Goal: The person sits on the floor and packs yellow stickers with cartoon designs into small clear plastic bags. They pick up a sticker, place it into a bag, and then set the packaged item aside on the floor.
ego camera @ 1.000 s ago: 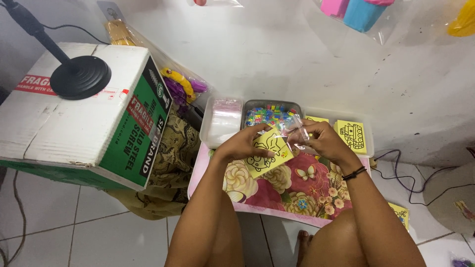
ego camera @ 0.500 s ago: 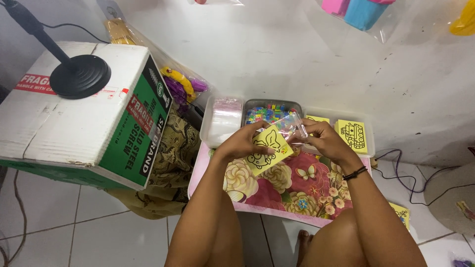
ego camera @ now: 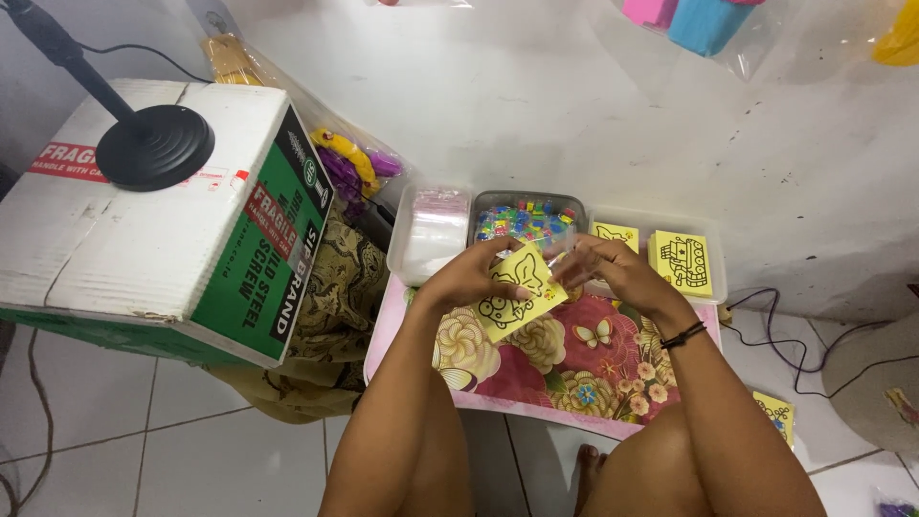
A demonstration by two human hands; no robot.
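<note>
A big cardboard box (ego camera: 163, 211) sits at the left on the tiled floor, white on top and green down its side, with a black round stand base (ego camera: 155, 146) resting on it and a black cable running off behind. Beside the box a patterned cloth (ego camera: 335, 287) slumps against a low tray table (ego camera: 574, 369) with a pink floral top. Along the table's far edge, against the white wall, stand three containers in a row: a clear tub (ego camera: 436, 230) with clear bags in it on the left, a grey tray (ego camera: 526, 218) of bright little pieces in the middle, and a clear tray (ego camera: 670, 258) with yellow picture cards on the right. The person sits with knees up under the near edge of the table. Both hands meet above the table, just in front of the grey tray. The left hand (ego camera: 469, 278) has its fingers closed on a yellow card (ego camera: 517, 287) printed with a cartoon drawing, holding it tilted above the floral top. The right hand (ego camera: 613, 270), with a black band at the wrist, pinches a small clear bag (ego camera: 557, 245) at the card's upper edge. Another yellow card (ego camera: 773, 414) lies on the floor at the right.
</note>
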